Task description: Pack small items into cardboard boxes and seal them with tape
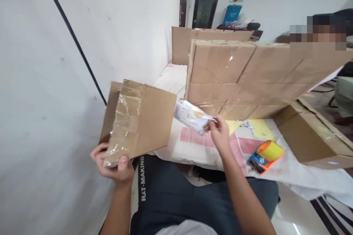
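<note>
On the left, my left hand point(113, 163) grips the lower corner of a cardboard box point(154, 117), which is tilted and has clear tape along one side. The thumb lies on the front and the fingers are behind. My right hand point(219, 134) pinches one end of a white packet point(192, 116) with yellow and dark print. The packet's far end meets the box's right edge in this view; whether they touch I cannot tell. A tape dispenser point(266, 156) in orange and blue with a yellow roll lies to the right of my right hand.
A large taped cardboard partition point(220, 62) stands across the table behind my right hand. An open cardboard box point(309, 136) lies at the right. Yellow sheets point(260, 129) rest on the pink-and-white cloth point(193, 150). A white wall point(55, 117) rises close on the left. Another person point(327, 31) is beyond the partition.
</note>
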The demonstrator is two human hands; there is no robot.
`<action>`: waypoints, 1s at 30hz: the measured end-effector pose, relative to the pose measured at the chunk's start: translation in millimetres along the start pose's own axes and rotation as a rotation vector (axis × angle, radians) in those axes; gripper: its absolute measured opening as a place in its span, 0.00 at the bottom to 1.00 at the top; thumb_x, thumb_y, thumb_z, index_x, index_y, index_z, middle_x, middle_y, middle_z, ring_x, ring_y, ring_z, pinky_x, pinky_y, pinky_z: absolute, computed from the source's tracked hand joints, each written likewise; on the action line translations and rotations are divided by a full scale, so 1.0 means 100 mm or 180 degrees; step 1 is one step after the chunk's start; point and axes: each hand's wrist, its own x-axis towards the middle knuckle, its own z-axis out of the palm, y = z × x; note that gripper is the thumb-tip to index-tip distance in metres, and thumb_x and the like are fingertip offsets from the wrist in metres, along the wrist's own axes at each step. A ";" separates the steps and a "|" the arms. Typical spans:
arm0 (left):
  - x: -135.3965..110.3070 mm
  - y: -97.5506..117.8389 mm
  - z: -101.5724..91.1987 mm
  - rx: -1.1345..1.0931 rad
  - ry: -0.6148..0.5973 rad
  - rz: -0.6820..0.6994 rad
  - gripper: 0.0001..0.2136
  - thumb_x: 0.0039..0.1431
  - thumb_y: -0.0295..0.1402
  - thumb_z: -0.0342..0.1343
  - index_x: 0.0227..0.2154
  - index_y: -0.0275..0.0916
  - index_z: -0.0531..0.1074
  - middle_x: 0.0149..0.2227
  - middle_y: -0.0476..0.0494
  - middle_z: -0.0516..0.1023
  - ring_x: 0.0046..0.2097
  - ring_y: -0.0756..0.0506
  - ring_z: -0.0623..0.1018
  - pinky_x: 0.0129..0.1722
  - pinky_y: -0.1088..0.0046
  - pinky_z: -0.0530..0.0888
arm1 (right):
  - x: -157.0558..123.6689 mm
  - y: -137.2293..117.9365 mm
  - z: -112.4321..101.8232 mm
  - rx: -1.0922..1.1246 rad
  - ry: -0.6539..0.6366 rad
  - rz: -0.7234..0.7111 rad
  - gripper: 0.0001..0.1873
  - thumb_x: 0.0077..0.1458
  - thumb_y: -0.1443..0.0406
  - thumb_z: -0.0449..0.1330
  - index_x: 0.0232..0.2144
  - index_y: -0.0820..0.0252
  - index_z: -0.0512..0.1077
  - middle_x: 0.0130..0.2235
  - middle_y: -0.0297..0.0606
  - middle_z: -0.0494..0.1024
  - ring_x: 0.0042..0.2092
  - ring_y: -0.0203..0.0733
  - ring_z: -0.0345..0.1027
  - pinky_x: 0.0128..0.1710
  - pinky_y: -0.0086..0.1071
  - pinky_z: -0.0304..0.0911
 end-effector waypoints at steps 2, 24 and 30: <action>-0.08 0.07 -0.01 -0.0445 0.0111 0.0226 0.17 0.46 0.47 0.59 0.30 0.42 0.61 0.41 0.43 0.66 0.45 0.38 0.70 0.51 0.51 0.68 | -0.13 -0.31 -0.55 0.0111 0.0578 -0.0267 0.05 0.56 0.64 0.63 0.33 0.56 0.70 0.22 0.28 0.75 0.22 0.37 0.70 0.24 0.29 0.68; -0.91 0.07 0.63 -0.1846 -0.1851 -0.0072 0.12 0.54 0.40 0.57 0.36 0.43 0.62 0.55 0.36 0.67 0.66 0.28 0.65 0.61 0.41 0.67 | -0.31 -0.53 -1.04 -0.1399 -0.1353 -0.0019 0.16 0.63 0.61 0.53 0.46 0.55 0.79 0.50 0.41 0.82 0.51 0.48 0.75 0.53 0.42 0.69; -0.98 0.21 0.79 -0.1820 -0.1576 -0.0303 0.10 0.53 0.37 0.54 0.38 0.43 0.65 0.62 0.36 0.67 0.70 0.28 0.60 0.65 0.38 0.59 | -0.34 -0.26 -1.63 -0.1313 -0.1036 0.0518 0.30 0.61 0.47 0.58 0.58 0.57 0.72 0.61 0.51 0.73 0.58 0.56 0.71 0.58 0.53 0.65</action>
